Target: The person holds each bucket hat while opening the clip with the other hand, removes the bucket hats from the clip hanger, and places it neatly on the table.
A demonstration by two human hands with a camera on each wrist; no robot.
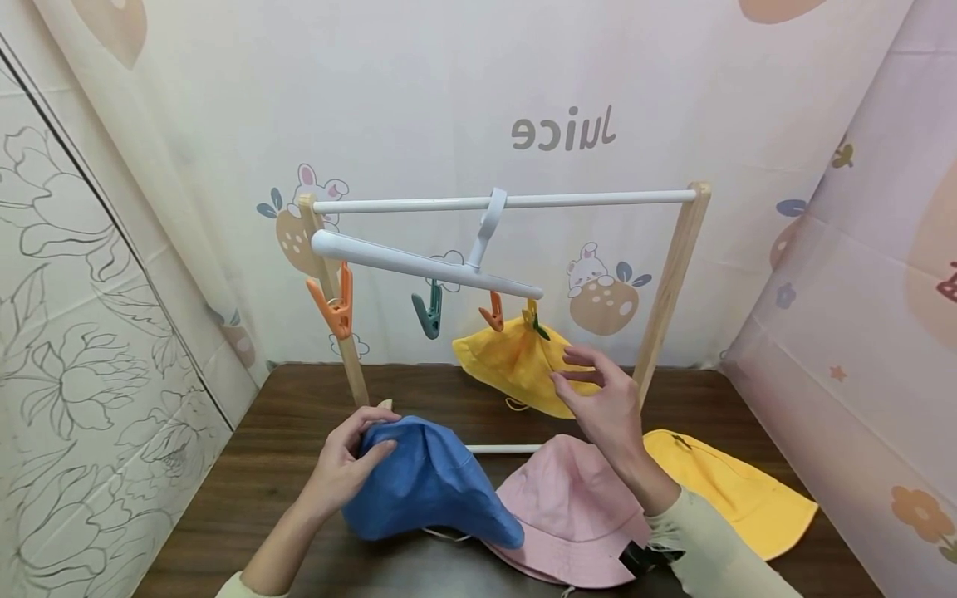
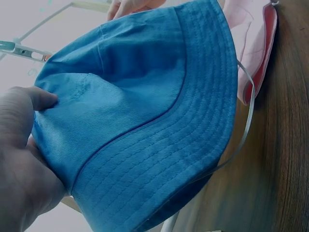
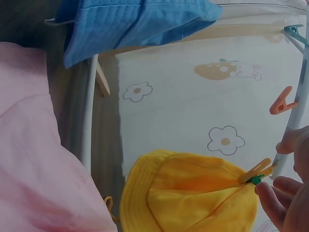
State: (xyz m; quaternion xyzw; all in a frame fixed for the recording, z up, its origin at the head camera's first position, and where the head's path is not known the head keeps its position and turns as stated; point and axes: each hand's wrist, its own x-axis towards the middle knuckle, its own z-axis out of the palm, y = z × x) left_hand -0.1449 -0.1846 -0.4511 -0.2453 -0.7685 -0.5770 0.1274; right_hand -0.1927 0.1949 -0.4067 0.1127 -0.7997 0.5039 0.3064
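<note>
My left hand [image 1: 347, 453] pinches the crown of a blue bucket hat [image 1: 426, 482] between thumb and fingers. The hat hangs tilted above the table, its thin white cord [image 2: 250, 111] dangling in the left wrist view. A yellow hat [image 1: 508, 361] with a green leaf hangs by a yellow clothespin [image 3: 258, 170] from the right end of a white hanger [image 1: 426, 266]. My right hand [image 1: 606, 407] is just in front of that hat, thumb and fingers apart. In the right wrist view its fingertips [image 3: 264, 195] are close to the green leaf; contact is unclear.
The hanger hooks over a rack's white rail [image 1: 598, 199]. It also carries a large orange clothespin [image 1: 338, 307], a green clothespin [image 1: 429, 311] and a small orange one [image 1: 493, 313]. A pink hat [image 1: 568, 498] and another yellow hat [image 1: 736, 490] lie on the dark wooden table [image 1: 232, 515].
</note>
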